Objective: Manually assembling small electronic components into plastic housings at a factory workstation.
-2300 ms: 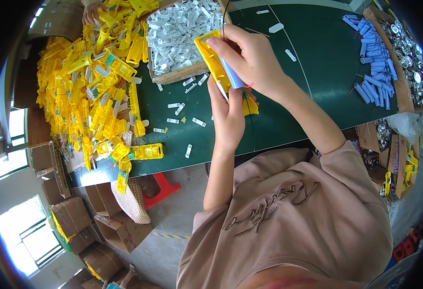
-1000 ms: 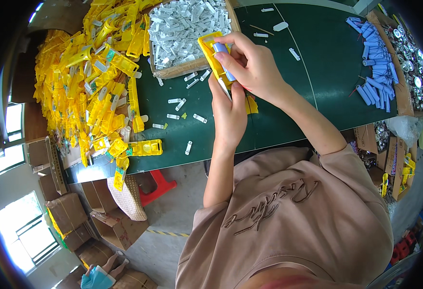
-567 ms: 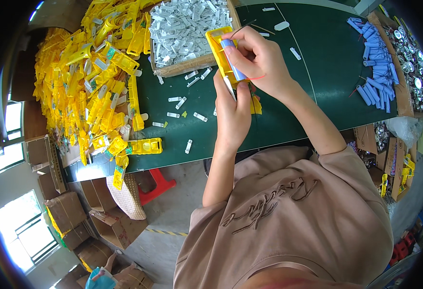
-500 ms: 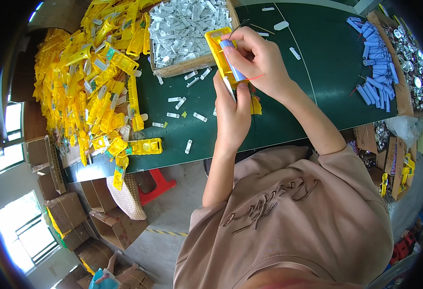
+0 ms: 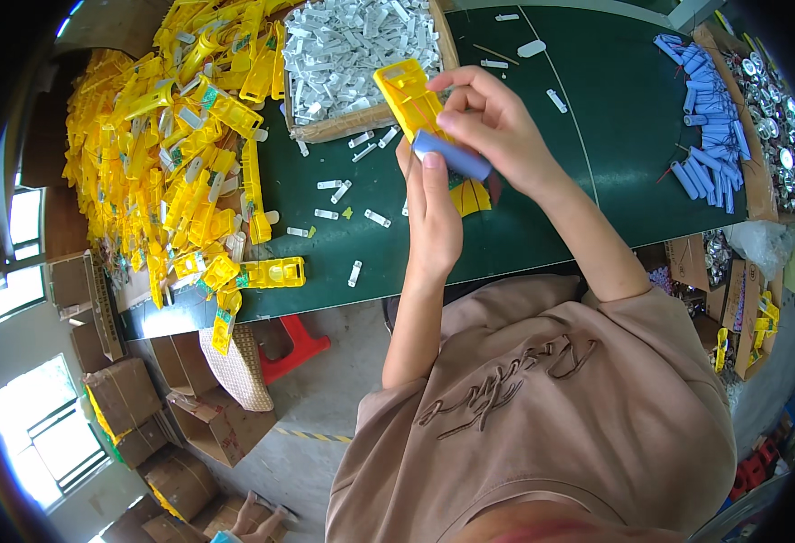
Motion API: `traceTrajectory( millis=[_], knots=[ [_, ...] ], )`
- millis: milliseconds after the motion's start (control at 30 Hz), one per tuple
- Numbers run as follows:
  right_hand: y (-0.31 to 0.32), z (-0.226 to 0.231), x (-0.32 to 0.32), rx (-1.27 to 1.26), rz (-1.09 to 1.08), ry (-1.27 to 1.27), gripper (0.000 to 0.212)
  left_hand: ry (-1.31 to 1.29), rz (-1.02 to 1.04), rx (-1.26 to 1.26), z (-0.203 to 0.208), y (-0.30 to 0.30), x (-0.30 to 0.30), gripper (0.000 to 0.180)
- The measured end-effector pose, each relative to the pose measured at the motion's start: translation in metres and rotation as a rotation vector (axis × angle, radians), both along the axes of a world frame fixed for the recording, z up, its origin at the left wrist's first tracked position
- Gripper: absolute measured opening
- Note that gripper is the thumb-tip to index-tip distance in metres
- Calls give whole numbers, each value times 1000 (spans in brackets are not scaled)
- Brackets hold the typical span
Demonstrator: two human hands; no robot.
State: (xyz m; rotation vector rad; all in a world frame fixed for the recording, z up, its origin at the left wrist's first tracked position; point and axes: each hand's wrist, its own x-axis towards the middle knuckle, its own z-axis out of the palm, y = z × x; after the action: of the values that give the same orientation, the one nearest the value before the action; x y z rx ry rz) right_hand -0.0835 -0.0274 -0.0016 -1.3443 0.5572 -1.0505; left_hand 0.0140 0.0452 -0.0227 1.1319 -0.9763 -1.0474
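Note:
My left hand [image 5: 435, 222] is closed around the lower part of a yellow plastic housing [image 5: 405, 92], which it holds tilted over the table. Its thumb presses on a blue cylindrical battery [image 5: 452, 156] lying crosswise over the housing's lower end. Thin wires show inside the housing's open upper part. My right hand [image 5: 504, 136] is just right of the housing, thumb and forefinger apart, with nothing visible between them. Its lower edge is close to the battery's right end; whether they touch is hard to see. Below the battery, another yellow piece [image 5: 472, 197] is partly hidden by my left hand.
A large heap of yellow housings [image 5: 180, 181] covers the table's left. Behind my hands stands a cardboard box [image 5: 348, 125] of small white parts. Several loose white pieces [image 5: 378, 218] lie on the green table [image 5: 542, 231]. Blue batteries [image 5: 710, 127] and round metal parts [image 5: 782, 158] are at right.
The battery, earlier lying lengthwise in the housing under my right fingers, is now turned crosswise at its lower end. My right thumb and forefinger have spread off it.

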Motion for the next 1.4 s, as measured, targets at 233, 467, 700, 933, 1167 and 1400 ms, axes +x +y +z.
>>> traceTrajectory(
  millis=[233, 467, 700, 933, 1167, 1400],
  knots=[
    [19, -5, 18, -565, -410, 354, 18, 19, 58, -2, 1, -7, -5, 36],
    [19, -21, 14, -547, -232, 278, 17, 214, 167, 46, -4, -13, 2, 37],
    [10, -20, 5, -79, -338, -46, 17, 262, 225, 73, 4, -13, 3, 52],
    [7, 5, 3, -253, -118, 421, 20, -180, 183, -87, 5, -5, 2, 68],
    [10, -11, 7, 32, -24, 39, 15, 44, 74, -16, 12, -3, 6, 65],
    [12, -1, -1, 174, 31, 54, 22, 202, 189, 35, 5, -12, 10, 47]
  ],
)
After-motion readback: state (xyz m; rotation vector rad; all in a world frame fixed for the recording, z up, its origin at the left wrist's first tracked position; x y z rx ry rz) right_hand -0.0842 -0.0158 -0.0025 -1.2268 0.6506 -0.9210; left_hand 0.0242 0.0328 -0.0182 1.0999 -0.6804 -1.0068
